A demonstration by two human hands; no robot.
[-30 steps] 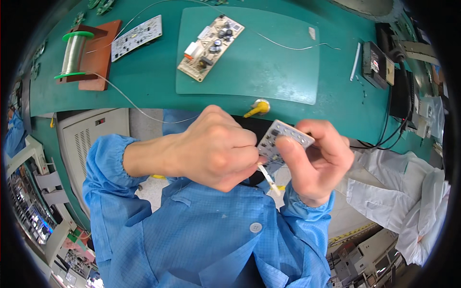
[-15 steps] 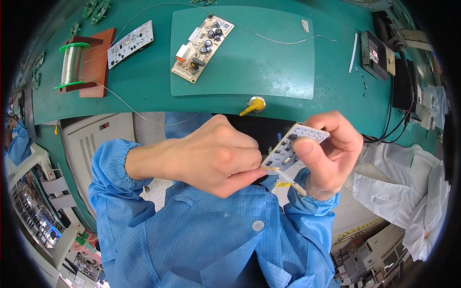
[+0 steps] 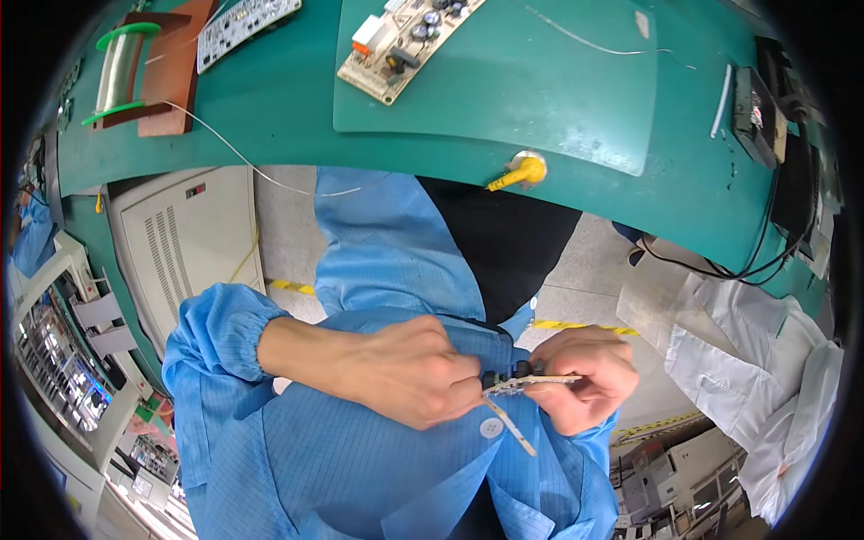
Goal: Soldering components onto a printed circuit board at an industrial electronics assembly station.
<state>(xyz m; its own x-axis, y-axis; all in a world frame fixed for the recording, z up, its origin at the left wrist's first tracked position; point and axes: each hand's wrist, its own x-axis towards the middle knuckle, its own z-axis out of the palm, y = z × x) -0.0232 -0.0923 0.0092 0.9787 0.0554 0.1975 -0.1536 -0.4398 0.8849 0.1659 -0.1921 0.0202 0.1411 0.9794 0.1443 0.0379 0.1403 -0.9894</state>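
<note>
A small circuit board (image 3: 529,382) is held close to my chest, turned nearly edge-on, with dark components along its upper side. My right hand (image 3: 592,376) is closed on the board's right end, thumb below and fingers above. My left hand (image 3: 416,373) is closed in a pinch at the board's left end; its fingertips are partly hidden behind the knuckles. From that end a narrow pale strip (image 3: 511,427) slants down to the right in front of my blue smock. Whether the strip is still joined to the board cannot be made out.
On the green bench lie a tan circuit board (image 3: 407,45), a white circuit board (image 3: 245,31) and a solder wire spool (image 3: 117,74) on a brown stand. A wire end hangs over the front edge. A yellow plug (image 3: 522,171) sits at that edge; black cables (image 3: 747,270) droop at right.
Both hands and the board have come down and closer to my chest. The board has tipped from showing its face to nearly edge-on. My view has shifted downward.
</note>
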